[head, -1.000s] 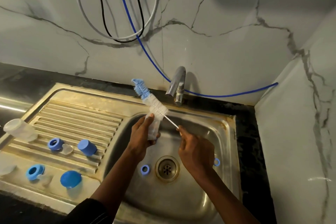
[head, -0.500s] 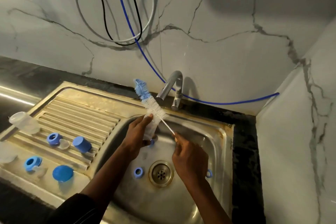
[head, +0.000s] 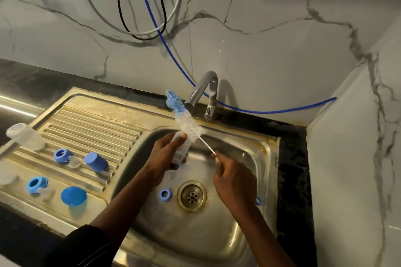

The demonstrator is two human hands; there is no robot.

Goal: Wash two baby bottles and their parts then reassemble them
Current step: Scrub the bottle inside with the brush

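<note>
We find no text, label, brand, number or sign that we can read anywhere in this view.

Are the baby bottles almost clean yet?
Not yet. Taken apart: caps and rings lie on the drainboard beside the other bottle. Right now the left hand holds one bottle and the right hand the brush. A blue ring waits in the sink basin, and nothing is put back together.
</note>
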